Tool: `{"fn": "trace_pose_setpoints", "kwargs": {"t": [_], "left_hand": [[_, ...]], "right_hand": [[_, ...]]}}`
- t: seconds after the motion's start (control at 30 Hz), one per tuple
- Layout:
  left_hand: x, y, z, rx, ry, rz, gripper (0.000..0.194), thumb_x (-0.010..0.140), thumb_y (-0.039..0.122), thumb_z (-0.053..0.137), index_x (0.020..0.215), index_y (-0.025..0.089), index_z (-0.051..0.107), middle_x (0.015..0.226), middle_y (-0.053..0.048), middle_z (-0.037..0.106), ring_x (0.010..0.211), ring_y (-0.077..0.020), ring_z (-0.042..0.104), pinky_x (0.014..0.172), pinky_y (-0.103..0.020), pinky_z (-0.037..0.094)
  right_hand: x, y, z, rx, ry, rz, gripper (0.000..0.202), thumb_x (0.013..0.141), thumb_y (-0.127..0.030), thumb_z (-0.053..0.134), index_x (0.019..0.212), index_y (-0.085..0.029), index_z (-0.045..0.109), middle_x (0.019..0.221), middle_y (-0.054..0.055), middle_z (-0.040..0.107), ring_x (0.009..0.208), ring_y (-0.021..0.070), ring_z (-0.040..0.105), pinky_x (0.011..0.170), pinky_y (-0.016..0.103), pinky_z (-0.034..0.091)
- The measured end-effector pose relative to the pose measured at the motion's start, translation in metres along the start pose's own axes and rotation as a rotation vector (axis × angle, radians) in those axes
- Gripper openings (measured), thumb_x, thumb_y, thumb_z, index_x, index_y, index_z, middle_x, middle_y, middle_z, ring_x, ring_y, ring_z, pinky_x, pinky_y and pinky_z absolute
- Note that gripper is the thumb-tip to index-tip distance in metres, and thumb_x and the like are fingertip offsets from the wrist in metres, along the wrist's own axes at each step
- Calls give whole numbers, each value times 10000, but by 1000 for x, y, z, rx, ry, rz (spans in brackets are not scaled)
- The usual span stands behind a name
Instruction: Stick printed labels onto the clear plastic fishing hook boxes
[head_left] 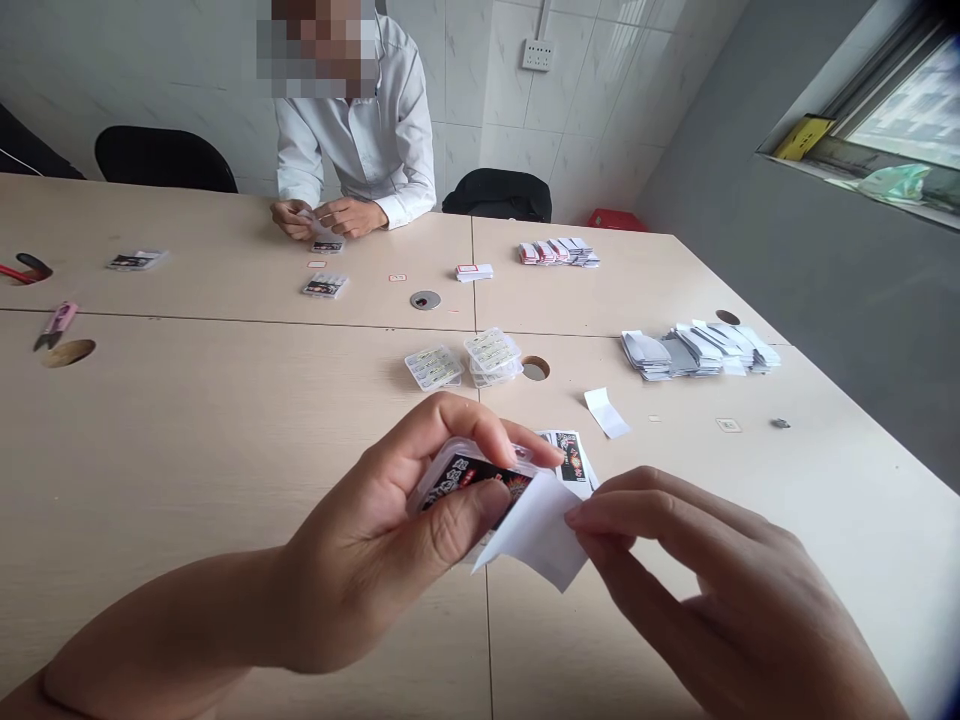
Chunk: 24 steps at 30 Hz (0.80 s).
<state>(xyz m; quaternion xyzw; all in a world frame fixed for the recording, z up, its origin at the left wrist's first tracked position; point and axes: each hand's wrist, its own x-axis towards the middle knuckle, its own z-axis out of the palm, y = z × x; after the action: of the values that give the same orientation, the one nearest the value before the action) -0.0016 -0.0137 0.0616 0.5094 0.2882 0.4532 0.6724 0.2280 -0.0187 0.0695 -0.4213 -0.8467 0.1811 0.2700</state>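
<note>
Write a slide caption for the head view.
Left hand grips a clear case with a black label while the right hand pinches a white paper.

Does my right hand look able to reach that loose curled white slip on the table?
Probably yes: nothing seems to stand between your right hand and the loose curled white slip, though those fingertips pinch white paper and may need freeing.

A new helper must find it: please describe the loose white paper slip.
On the table, find the long row of white paper stacks at the right. Nearer the camera, by its left end, lies one bent white slip. Unlike the stacks, it is a single sheet, lying alone.
</note>
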Motion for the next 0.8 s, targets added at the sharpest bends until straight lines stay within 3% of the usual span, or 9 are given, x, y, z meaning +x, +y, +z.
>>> {"fn": "trace_pose_setpoints", "kwargs": {"t": [0.57, 0.8], "left_hand": [[-3, -1, -3, 53, 40, 18, 77, 1025, 248, 567, 1009, 308, 611, 1199, 63, 713, 849, -47, 653, 715, -115, 495], [-4, -2, -4, 63, 54, 40, 111, 1031, 212, 552, 1023, 307, 608, 1209, 57, 723, 946, -63, 668, 750, -120, 494]], "right_hand": [[1, 2, -5, -24, -24, -1, 158, 994, -152, 522, 999, -299, 578, 801, -73, 650, 633, 75, 629, 582, 199, 469], [1, 4, -7, -43, -7, -3, 150, 989, -153, 525, 938, -280, 587, 775, -61, 648, 611, 92, 625, 560, 211, 476]]}}
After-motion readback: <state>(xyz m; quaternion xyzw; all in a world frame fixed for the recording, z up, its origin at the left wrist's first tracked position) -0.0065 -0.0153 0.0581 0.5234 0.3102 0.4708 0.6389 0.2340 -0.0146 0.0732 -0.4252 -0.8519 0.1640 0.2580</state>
